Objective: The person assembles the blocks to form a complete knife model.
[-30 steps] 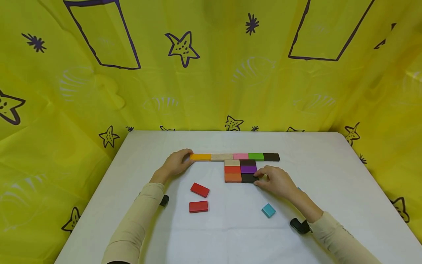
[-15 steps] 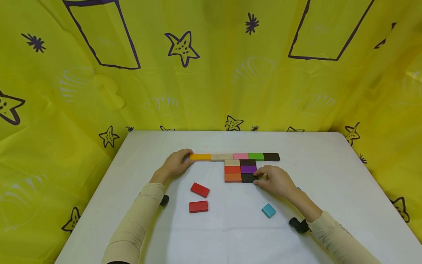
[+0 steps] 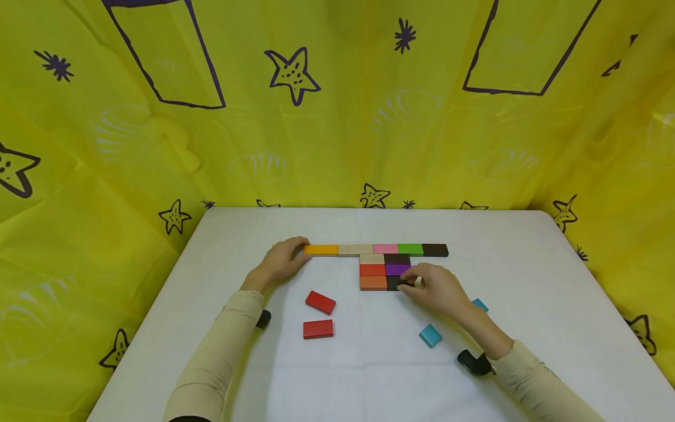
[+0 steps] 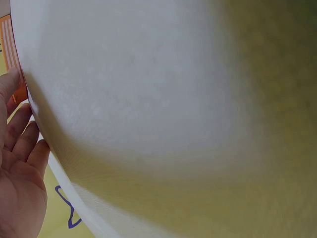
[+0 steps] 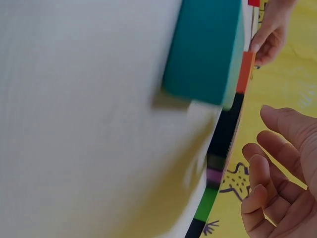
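In the head view my left hand (image 3: 282,258) pinches the left end of a yellow-orange block (image 3: 321,250). That block lies in a row with a plain wood block (image 3: 355,250), a pink one (image 3: 385,249), a green one (image 3: 410,249) and a dark one (image 3: 435,250). Below the row, more blocks form a two-column group, with an orange block (image 3: 373,283) and a black block (image 3: 393,283) nearest me. My right hand (image 3: 437,288) hovers over the black block, covering its right part. In the right wrist view its thumb and fingers (image 5: 285,148) stand apart, holding nothing.
Two loose red blocks (image 3: 320,302) lie left of the group. A teal block (image 3: 430,336) sits at front right, and another teal block (image 3: 480,305) is partly behind the right wrist. A yellow patterned sheet (image 3: 337,129) surrounds the white table (image 3: 369,381).
My right hand has come off the black block's right side and shifted slightly left over it. More of the far teal block shows. The left hand and blocks stay put.
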Available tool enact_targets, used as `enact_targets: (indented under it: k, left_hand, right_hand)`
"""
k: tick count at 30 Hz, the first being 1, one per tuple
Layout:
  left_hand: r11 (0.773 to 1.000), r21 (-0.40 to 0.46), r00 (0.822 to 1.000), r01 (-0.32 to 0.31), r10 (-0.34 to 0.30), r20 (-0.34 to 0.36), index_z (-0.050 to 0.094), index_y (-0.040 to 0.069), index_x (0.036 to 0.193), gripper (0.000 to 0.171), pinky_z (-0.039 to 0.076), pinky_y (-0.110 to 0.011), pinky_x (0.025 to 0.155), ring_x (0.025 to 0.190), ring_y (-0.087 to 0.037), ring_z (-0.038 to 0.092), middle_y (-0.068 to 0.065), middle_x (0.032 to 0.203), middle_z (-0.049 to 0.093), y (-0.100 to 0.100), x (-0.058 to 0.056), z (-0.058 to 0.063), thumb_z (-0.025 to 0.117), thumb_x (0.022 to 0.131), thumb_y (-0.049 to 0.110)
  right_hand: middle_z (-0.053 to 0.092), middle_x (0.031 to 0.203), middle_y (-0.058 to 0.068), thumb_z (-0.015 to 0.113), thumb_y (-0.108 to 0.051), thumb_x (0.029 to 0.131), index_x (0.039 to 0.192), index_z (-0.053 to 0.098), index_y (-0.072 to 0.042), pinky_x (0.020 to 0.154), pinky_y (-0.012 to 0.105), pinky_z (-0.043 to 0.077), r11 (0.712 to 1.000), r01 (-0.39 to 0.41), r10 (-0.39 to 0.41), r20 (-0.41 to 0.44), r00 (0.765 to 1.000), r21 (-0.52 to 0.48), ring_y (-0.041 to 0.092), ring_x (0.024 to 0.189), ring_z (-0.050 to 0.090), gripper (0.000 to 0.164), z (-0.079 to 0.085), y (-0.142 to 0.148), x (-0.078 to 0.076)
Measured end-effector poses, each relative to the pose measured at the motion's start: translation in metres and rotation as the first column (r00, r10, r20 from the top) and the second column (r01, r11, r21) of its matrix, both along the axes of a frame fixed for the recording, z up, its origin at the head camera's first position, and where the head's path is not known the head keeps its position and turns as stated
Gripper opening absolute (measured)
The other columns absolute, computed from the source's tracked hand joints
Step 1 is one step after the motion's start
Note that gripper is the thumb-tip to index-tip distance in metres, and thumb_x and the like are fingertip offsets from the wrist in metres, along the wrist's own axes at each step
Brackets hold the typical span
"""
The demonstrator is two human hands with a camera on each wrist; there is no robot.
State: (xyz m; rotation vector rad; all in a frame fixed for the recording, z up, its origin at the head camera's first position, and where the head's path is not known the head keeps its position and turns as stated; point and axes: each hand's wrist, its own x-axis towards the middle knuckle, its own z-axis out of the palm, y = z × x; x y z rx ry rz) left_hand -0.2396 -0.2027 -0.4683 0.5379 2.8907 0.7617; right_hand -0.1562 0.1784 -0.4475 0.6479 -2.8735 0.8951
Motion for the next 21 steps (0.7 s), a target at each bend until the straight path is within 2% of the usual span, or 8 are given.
enact_targets:
  k: [12,16,21]
  left_hand:
    - [1.000,0.002,0.999,0.021,-0.021,-0.039,0.060,0.005,0.130,0.034,0.044,-0.050,0.112,0.122,-0.034,0.059,-0.014,0.132,0.064,-0.001,0.001,0.001,0.065,0.101,0.022]
    - [1.000,0.000,1.000,0.010,-0.010,-0.020,0.059,0.006,0.132,0.035,0.042,-0.050,0.114,0.125,-0.033,0.058,-0.013,0.134,0.063,-0.001,0.000,0.001,0.064,0.102,0.024]
    - [1.000,-0.005,1.000,0.001,-0.001,-0.002,0.059,0.007,0.133,0.037,0.041,-0.049,0.115,0.127,-0.032,0.056,-0.013,0.136,0.063,0.000,0.000,0.001,0.064,0.102,0.026]
  right_hand:
    - [0.070,0.087,-0.006,0.085,-0.026,0.085,0.100,0.077,-0.011,0.060,0.023,0.046,0.997,-0.042,0.045,0.049,0.998,-0.066,0.008,0.068,0.050,0.022,0.001,-0.038,0.010]
    - [0.068,0.086,-0.007,0.085,-0.025,0.085,0.100,0.076,-0.011,0.062,0.023,0.048,0.994,-0.059,0.065,0.063,0.996,-0.092,0.009,0.069,0.051,0.022,0.001,-0.049,0.012]
    - [0.071,0.090,-0.007,0.084,-0.026,0.086,0.099,0.077,-0.013,0.070,0.026,0.052,0.992,-0.082,0.089,0.069,0.994,-0.101,0.010,0.078,0.059,0.020,-0.003,-0.063,0.012]
